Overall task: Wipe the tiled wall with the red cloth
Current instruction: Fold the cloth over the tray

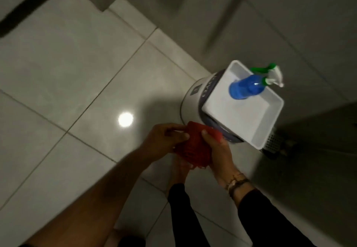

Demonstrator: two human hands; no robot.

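Note:
The red cloth [193, 146] is bunched between both my hands, low in the middle of the head view, above the floor. My left hand [164, 140] pinches its left edge with fingers and thumb. My right hand [218, 150] grips its right side, thumb on top. The grey tiled wall [299, 24] rises along the right and top of the view, an arm's length beyond the cloth. The picture is slightly blurred.
A white tray [251, 121] rests on a round white bucket [193, 96] by the wall, with a blue spray bottle [247, 87] lying in it. Glossy floor tiles [77, 92] spread to the left. My legs in dark trousers [193, 217] are below.

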